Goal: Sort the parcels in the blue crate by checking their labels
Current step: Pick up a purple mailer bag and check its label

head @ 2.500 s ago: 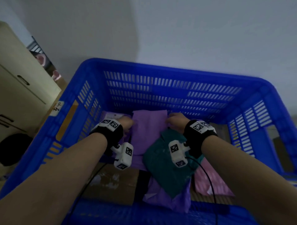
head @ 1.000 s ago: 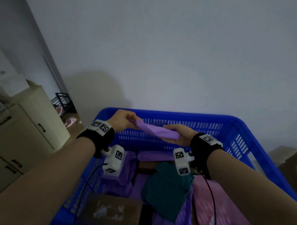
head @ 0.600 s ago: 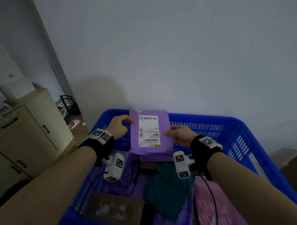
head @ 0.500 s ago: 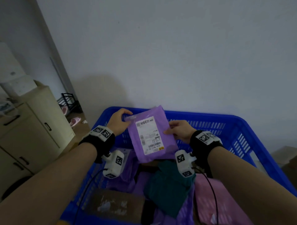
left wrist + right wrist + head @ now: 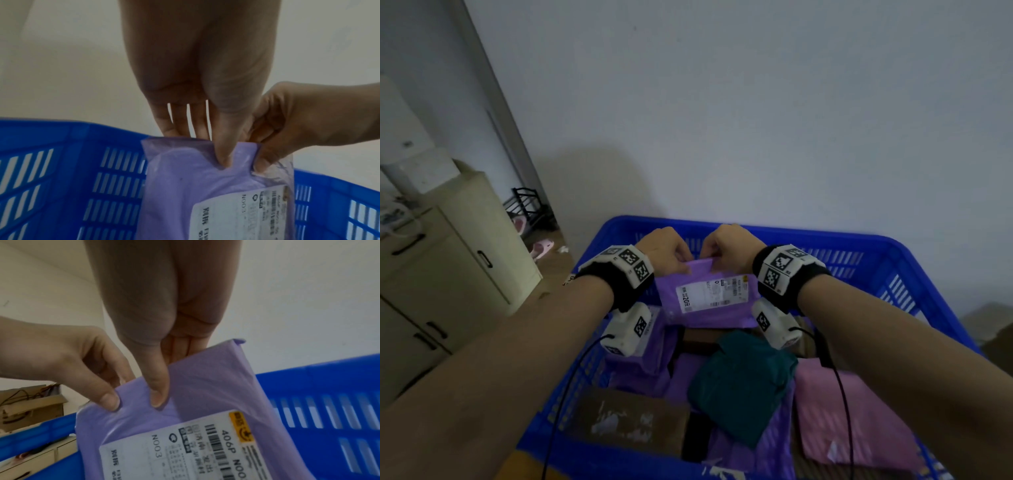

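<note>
A purple plastic parcel (image 5: 705,310) with a white label (image 5: 711,294) hangs over the far end of the blue crate (image 5: 859,243). My left hand (image 5: 667,251) and right hand (image 5: 729,248) pinch its top edge side by side. In the left wrist view the left hand (image 5: 205,144) has its thumb on the front of the parcel (image 5: 180,186) and its fingers behind. The right hand (image 5: 168,374) pinches the parcel (image 5: 205,386) the same way. The label (image 5: 185,451) faces me, turned sideways, and reads "N003".
Inside the crate lie a dark green parcel (image 5: 739,383), a pink parcel (image 5: 852,418), a brown box (image 5: 626,418) and more purple parcels (image 5: 643,359). A cream cabinet (image 5: 448,260) stands to the left. A plain wall rises behind the crate.
The purple parcel came up out of the crate and was flipped label side up. It then turned sideways, and both hands shifted from its sides to its top edge.
</note>
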A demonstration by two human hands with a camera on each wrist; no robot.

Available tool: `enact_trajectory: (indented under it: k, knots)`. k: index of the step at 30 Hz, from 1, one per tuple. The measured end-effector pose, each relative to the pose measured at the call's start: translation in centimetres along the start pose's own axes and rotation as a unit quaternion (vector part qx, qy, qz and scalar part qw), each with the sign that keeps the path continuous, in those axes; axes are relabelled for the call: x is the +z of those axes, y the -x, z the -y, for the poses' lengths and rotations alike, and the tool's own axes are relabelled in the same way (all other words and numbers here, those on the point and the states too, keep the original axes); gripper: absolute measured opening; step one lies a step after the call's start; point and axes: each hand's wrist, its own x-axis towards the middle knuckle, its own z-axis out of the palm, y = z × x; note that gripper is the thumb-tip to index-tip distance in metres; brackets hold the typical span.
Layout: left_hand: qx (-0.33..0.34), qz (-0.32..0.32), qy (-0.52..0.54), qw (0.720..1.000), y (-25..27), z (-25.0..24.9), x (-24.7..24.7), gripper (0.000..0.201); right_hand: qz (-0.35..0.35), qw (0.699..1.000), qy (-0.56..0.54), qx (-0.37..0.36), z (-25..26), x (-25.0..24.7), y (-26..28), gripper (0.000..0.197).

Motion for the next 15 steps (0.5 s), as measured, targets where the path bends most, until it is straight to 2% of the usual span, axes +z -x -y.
enact_trajectory:
  k: [4, 9, 12, 15]
  knots:
    - [-0.006, 0.020, 0.018, 1.000, -0.3, 0.0, 0.6, 0.025, -0.006, 1.000, 0.011, 0.003, 0.0, 0.1, -0.2, 0.028]
    - [-0.091, 0.020, 0.123, 0.988, 0.1, 2.2, 1.6, 0.027, -0.116, 0.983, -0.114, 0.087, -2.1, 0.6, 0.5, 0.064]
    - [-0.161, 0.018, 0.270, 0.949, 1.3, 3.8, 2.4, 0.024, -0.175, 0.949, -0.210, 0.160, -3.8, 1.7, 1.6, 0.081]
    - [-0.203, 0.004, 0.392, 0.897, 2.5, 4.9, 3.0, 0.019, -0.179, 0.903, -0.322, 0.222, -4.9, 3.7, 2.4, 0.088]
